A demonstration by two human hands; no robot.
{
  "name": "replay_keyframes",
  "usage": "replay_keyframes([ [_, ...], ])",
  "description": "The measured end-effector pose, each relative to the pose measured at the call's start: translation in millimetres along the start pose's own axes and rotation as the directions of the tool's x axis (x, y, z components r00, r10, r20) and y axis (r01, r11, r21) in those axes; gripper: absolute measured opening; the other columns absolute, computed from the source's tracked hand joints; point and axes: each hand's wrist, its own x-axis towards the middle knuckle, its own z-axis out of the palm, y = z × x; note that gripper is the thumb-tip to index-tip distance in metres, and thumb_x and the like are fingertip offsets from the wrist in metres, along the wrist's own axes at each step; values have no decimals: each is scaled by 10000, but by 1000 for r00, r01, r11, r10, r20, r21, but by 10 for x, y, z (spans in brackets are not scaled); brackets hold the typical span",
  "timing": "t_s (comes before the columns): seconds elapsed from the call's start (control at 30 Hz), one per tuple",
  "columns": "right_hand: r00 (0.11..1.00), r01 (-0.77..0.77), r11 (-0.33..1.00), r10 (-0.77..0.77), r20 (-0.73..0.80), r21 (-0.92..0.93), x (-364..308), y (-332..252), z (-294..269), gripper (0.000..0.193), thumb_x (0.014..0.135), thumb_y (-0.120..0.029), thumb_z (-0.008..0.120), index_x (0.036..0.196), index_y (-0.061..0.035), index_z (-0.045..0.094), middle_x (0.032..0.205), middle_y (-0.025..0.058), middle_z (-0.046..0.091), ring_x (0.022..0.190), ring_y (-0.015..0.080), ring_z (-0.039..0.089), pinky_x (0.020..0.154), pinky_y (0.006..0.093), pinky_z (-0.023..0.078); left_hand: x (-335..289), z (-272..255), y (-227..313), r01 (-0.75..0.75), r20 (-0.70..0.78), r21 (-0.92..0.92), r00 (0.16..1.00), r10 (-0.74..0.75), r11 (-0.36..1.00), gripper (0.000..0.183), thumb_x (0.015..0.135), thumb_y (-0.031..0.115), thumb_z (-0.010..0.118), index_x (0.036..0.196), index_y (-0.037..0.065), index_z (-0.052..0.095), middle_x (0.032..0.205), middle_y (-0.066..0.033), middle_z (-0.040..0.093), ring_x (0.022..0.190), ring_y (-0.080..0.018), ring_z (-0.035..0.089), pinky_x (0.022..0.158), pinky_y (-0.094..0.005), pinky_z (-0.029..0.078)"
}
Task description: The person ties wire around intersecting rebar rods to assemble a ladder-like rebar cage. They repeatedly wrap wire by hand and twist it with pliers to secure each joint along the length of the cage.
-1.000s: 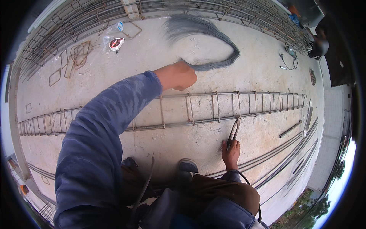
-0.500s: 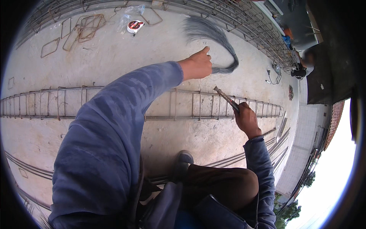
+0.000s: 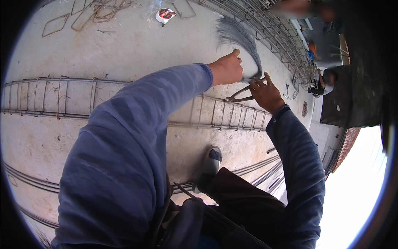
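Observation:
My left hand (image 3: 227, 69) is closed, with the folded end of a bundle of thin grey tie wire (image 3: 251, 45) at its fingers. The strands curve away and fan out over the concrete beyond it. In my right hand (image 3: 267, 95) is a pair of pincers (image 3: 238, 98), its two handles spread apart and its head pointing left. That head is over the near end of a long rebar cage (image 3: 199, 112) lying across the floor. My hands are close together, the right one slightly nearer to me, and its fingers partly cover the handles.
A tape measure (image 3: 166, 15) and bent rebar stirrups (image 3: 56, 25) lie at the far left. Stacked rebar cages (image 3: 269, 33) run along the far right side, where another person (image 3: 327, 81) is. Straight bars (image 3: 35, 181) lie near my shoe (image 3: 209, 166).
My right hand has moved up and left toward my left hand, and the pincers' handles have spread. My left hand keeps its grip. The view has shifted a little.

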Motion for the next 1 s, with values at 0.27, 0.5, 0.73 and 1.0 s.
replay_keyframes([
  [0.27, 998, 20, 994, -27, 65, 108, 124, 122, -35, 323, 1060, -214, 540, 1310, -147, 733, 1485, 55, 632, 1450, 264, 557, 1305, 641, 267, 225, -58, 53, -76, -120, 75, 989, 84, 994, 153, 943, 234, 710, 860, 203, 834, 1224, 44, 695, 1347, -203, 550, 1185, -554, 384],
  [0.5, 997, 44, 992, -51, 58, 118, 280, 117, -186, 280, 1058, -215, 577, 1262, -92, 724, 1267, 79, 716, 1293, 310, 667, 1258, 657, 335, 296, -75, 135, -89, -155, 92, 983, 103, 992, 164, 994, 290, 686, 940, 272, 840, 1404, 85, 616, 1429, -176, 492, 1216, -559, 363],
  [0.73, 993, -77, 986, 63, 97, 151, 271, 189, -48, 216, 1025, -190, 616, 1165, -56, 711, 1030, 104, 759, 1027, 273, 748, 968, 466, 560, 105, 122, -55, -71, -259, -208, 966, 15, 976, 317, 995, 216, 688, 1283, 335, 746, 1563, 9, 536, 1381, -203, 569, 1186, -470, 425],
  [1.0, 911, 169, 986, -154, -383, 5, 251, 414, 148, 112, 935, -195, 672, 1011, -112, 680, 944, 26, 672, 978, 196, 671, 937, 331, 512, -71, 445, 144, 373, 336, -874, 927, -167, 313, 921, 861, 375, 884, 1591, 52, 426, 1524, -203, 536, 1413, -335, 546, 1157, -454, 487],
])
